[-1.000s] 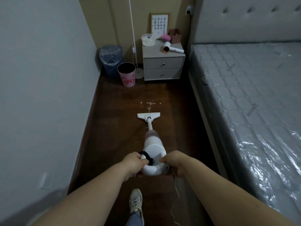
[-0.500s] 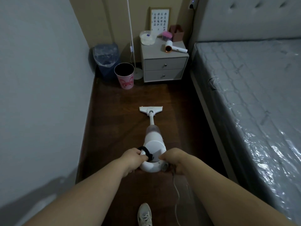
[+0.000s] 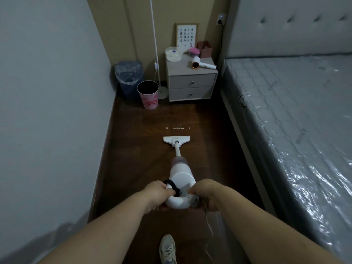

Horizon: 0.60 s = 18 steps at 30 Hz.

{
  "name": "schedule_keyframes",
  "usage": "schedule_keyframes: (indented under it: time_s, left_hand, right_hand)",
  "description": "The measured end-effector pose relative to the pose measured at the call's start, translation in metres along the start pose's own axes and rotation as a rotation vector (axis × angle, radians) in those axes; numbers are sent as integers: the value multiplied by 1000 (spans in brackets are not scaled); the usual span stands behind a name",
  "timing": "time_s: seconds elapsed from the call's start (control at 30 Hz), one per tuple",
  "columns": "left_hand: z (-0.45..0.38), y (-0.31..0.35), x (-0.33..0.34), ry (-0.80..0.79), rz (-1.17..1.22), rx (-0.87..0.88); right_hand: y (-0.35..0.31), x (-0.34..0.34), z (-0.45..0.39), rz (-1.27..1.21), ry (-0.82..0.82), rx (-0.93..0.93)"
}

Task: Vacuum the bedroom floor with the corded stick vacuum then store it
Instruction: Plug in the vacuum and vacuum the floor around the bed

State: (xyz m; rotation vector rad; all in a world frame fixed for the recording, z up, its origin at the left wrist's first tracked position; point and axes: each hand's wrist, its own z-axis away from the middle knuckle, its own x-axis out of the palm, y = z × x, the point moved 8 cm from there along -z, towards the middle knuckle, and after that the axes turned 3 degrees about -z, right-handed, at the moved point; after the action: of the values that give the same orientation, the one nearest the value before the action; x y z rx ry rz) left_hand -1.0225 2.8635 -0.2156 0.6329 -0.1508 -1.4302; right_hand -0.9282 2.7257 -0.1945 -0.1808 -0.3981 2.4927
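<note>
Two bare forearms reach forward from the bottom of the view, seen from a camera worn on the person's head. Both hands hold a white stick vacuum (image 3: 181, 180) by the looped handle at its near end. The left hand (image 3: 157, 192) has its fingers curled around the handle's left side, next to a black band wrapped there. The right hand (image 3: 206, 191) has its fingers curled around the handle's right side. A thin white cord (image 3: 208, 231) hangs down from beneath the right hand toward the floor.

The vacuum slopes away from the person — its wide, flat floor head (image 3: 176, 140) rests on the dark brown wooden floor (image 3: 133, 159), roughly midway along a narrow strip of floor. Just beyond the head lies a short line of pale crumbs (image 3: 178, 128), not touching it.

A plain grey wall runs along the left. On the right stands a bed with a mattress (image 3: 285, 111) wrapped in shiny plastic and a padded headboard behind it. At the far end, against a tan wall, sits a small grey nightstand (image 3: 191, 86) with two drawers. On top of it lie a white hair dryer (image 3: 202, 64), a round lidded container, a small pink item, a brown box, and a framed print — its writing too small to read. Left of the nightstand stand a pink bin (image 3: 148, 95) and, behind it, a blue bin (image 3: 129, 77) lined with plastic. A white pole on a round base rises between the bins and the nightstand.

One light sneaker (image 3: 167, 248) shows at the bottom edge, on the floor between the forearms.
</note>
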Motion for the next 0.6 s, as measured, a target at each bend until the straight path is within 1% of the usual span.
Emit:
schedule_keyframes:
  time_s: [0.17, 0.3, 0.43, 0.6]
  left_hand:
    - [38, -33, 47, 18, 5, -2]
    - [68, -58, 74, 25, -32, -19]
    - [86, -73, 74, 32, -42, -28]
    - [89, -83, 51, 34, -91, -28]
  right_hand:
    - [59, -5, 16, 50, 6, -4]
    - [100, 1, 32, 41, 2, 22]
    - [114, 13, 45, 20, -12, 8]
    - [107, 37, 47, 26, -38, -15]
